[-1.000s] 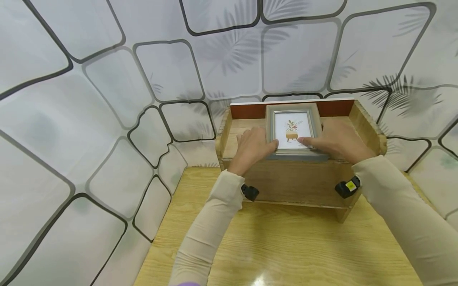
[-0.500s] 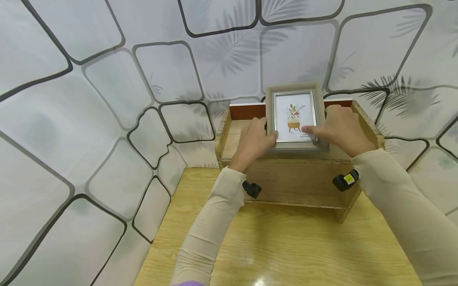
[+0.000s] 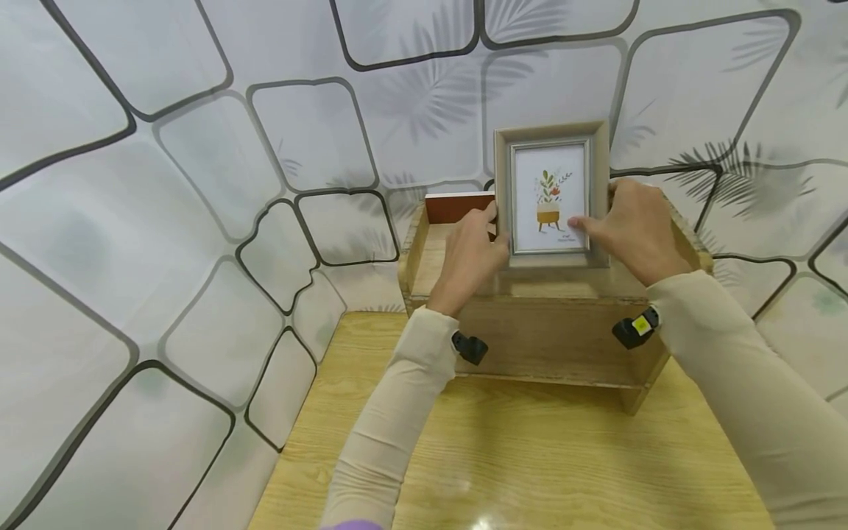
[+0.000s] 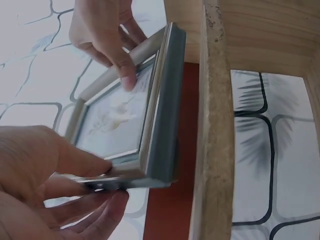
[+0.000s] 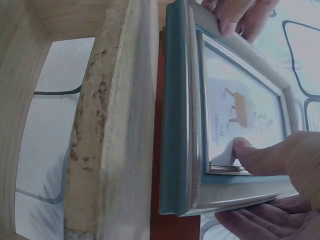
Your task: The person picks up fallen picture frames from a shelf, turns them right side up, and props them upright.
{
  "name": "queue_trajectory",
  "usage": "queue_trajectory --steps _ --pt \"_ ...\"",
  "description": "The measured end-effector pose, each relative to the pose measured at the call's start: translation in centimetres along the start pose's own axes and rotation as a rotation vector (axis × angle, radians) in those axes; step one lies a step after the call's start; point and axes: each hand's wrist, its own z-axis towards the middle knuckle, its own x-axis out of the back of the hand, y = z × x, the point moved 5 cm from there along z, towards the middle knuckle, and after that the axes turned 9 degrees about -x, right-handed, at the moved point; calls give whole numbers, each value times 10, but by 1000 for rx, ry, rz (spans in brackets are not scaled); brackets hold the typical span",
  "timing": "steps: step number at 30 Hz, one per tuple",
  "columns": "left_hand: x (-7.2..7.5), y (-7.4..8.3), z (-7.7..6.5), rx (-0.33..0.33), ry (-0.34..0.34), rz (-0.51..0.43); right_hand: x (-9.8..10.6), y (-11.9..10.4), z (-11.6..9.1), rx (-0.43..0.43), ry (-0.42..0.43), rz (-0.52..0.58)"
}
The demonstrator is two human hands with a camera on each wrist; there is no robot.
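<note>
We have raised one rectangular beige picture frame (image 3: pixel 551 195) more upright since a second ago; it sits between our two hands, left hand (image 3: pixel 472 252) pinching one side, right hand (image 3: pixel 634 232) the other, with one rough-edged, pale wooden shelf (image 3: pixel 543 335) below them.

The left grip (image 4: pixel 35 160) pinches the near end of a picture frame (image 4: pixel 165 105), thumb over the front border and fingers beneath. Across the frame from it, the right grip (image 4: pixel 102 30) holds the far end, its thumb lying over the pale, blurred picture (image 4: pixel 112 117). Between the two grips, the frame slants, its thick blue-grey side facing away from the left grip. Past that side stand a red-brown panel (image 4: pixel 172 212) and a worn wooden board (image 4: pixel 216 130). Farther from the left grip, patterned wall covering (image 4: pixel 252 170) shows through an opening.
</note>
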Motion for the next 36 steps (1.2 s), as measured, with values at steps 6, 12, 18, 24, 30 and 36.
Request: queue_trajectory --steps 6,12,18,24,30,36 --pt "0 0 1 -12 124 -51 -2 2 2 -33 36 46" --pt "-5 -1 4 -1 178 -73 -2 7 5 -74 60 74" --pt "-9 -8 6 15 230 -140 -5 10 5 -75 82 124" --pt "-11 -11 6 8 241 -156 -7 12 4 -51 105 144" --pt "-13 -11 7 8 230 -154 -10 16 6 -65 111 144" --pt "-14 -12 8 5 216 -146 -12 20 6 -81 85 149"
